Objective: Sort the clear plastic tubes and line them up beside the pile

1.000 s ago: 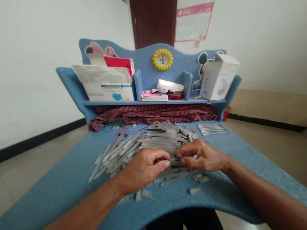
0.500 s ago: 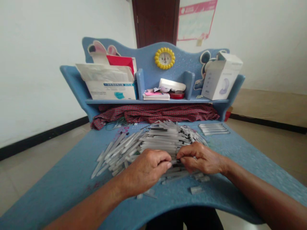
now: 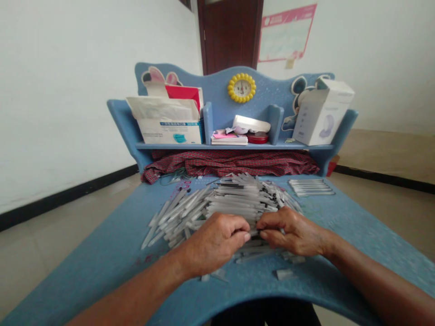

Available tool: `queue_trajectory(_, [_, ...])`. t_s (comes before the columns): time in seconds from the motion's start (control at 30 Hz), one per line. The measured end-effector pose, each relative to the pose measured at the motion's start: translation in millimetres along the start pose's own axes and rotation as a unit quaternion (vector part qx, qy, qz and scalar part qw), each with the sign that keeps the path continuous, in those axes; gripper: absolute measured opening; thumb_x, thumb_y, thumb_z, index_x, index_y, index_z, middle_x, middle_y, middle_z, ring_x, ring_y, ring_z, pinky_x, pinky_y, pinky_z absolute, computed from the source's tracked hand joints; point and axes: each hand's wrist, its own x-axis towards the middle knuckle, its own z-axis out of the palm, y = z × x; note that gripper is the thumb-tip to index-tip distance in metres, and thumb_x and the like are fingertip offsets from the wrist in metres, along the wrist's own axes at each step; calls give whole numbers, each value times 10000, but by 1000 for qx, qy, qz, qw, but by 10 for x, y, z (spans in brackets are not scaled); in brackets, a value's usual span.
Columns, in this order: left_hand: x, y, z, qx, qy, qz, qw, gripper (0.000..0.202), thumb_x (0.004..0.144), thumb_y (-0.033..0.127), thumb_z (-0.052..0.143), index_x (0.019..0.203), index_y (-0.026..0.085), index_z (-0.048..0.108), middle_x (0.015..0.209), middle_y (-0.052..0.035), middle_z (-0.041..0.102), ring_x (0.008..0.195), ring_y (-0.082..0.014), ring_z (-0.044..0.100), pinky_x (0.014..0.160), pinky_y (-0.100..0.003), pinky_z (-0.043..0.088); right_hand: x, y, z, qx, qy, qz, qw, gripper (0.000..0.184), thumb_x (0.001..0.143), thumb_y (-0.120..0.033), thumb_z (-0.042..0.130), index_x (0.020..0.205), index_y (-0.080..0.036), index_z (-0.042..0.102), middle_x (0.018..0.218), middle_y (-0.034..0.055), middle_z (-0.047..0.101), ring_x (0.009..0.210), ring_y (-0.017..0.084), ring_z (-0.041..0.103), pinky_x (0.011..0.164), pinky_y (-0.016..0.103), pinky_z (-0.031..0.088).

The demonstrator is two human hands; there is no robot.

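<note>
My left hand [image 3: 219, 240] is closed in a pinch over the front of a heap of white translucent pens [image 3: 234, 199]. Facing it, my right hand [image 3: 292, 232] is pinched too, its fingertips a short gap from the left ones. A thin pen, mostly covered by the fingers, seems to run between both pinches; its ends are hidden. More pens [image 3: 183, 213] lie slanted on the left of the heap. Dark tips show among those at its right. Below my right hand lies a small clear piece, perhaps a pen cap [image 3: 284, 274].
The blue desk [image 3: 112, 271] has a curved front edge. A row of several pens [image 3: 311, 187] lies at the back right. Behind the heap is a bunched checked cloth [image 3: 231, 163]. A mask box [image 3: 170, 131], a white box [image 3: 322, 113] and a yellow clock [image 3: 241, 88] are on the shelf unit.
The whole view has shifted, so desk and hands appear farther right. Both hands keep their pinch over the heap, fingertips about as close together as before.
</note>
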Motion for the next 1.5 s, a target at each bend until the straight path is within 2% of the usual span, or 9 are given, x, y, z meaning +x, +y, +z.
queue_trajectory(0.17, [-6, 17, -22, 1, -14, 1, 1000, 196, 815, 194, 465, 760, 158, 650, 616, 33, 552, 606, -108, 524, 578, -202, 365, -10, -23, -30, -38, -16, -14, 999, 162, 890, -195, 453, 791, -140, 569, 576, -53, 421, 504, 58, 385, 495, 176, 304])
queue_trajectory(0.33, [0, 7, -30, -13, -19, 4, 1000, 159, 801, 181, 490, 789, 152, 646, 646, 37, 551, 628, -101, 521, 593, -194, 371, -7, -36, -27, 15, -28, 13, 999, 260, 918, -267, 408, 698, -155, 490, 527, -48, 434, 464, 61, 389, 454, 168, 312])
queue_trajectory(0.6, [5, 0, 7, -52, 30, -5, 998, 119, 775, 173, 522, 791, 151, 638, 630, 46, 532, 588, -92, 493, 565, -193, 374, -12, -31, -11, 93, -22, 55, 994, 383, 932, -395, 381, 624, -171, 427, 493, -49, 425, 428, 57, 363, 412, 166, 300])
queue_trajectory(0.8, [10, -14, 26, -61, 54, -19, 997, 117, 775, 181, 528, 762, 147, 638, 585, 58, 498, 548, -83, 463, 538, -192, 355, -25, 19, -21, 77, 45, 44, 995, 259, 846, -399, 565, 907, -148, 542, 532, -68, 447, 458, 64, 379, 426, 169, 304])
queue_trajectory(0.9, [8, 6, 24, -59, 55, -23, 996, 116, 772, 183, 531, 760, 146, 640, 592, 54, 507, 554, -86, 470, 541, -194, 356, -15, 33, 4, 61, 70, 27, 995, 228, 860, -371, 557, 805, -150, 544, 523, -64, 450, 458, 58, 384, 432, 167, 306])
queue_trajectory(1.03, [7, 9, 21, -54, 54, -23, 997, 120, 776, 193, 533, 765, 141, 640, 607, 46, 524, 574, -91, 481, 556, -196, 359, 4, 20, 12, 8, 83, -3, 997, 365, 916, -360, 456, 627, -146, 515, 525, -42, 455, 472, 55, 401, 461, 174, 313])
queue_trajectory(1.2, [8, -2, 16, -52, 61, -29, 996, 116, 780, 188, 522, 761, 147, 629, 619, 46, 522, 592, -94, 481, 566, -197, 356, -19, 7, -21, 3, 92, 34, 995, 241, 861, -384, 554, 898, -147, 569, 537, -62, 463, 467, 66, 400, 454, 182, 307])
queue_trajectory(1.37, [6, -17, 16, -52, 51, -32, 997, 112, 776, 184, 517, 743, 154, 619, 610, 51, 504, 587, -95, 469, 559, -197, 350, -10, -4, 3, -26, 81, 4, 996, 354, 924, -354, 430, 660, -144, 536, 527, -39, 458, 474, 63, 417, 469, 185, 312])
queue_trajectory(1.5, [5, -24, 17, -50, 50, -33, 997, 117, 777, 187, 512, 763, 158, 625, 619, 50, 511, 591, -96, 474, 561, -197, 350, -10, 20, 15, -8, 89, 28, 996, 267, 884, -392, 509, 817, -145, 580, 550, -46, 485, 474, 66, 428, 454, 179, 308])
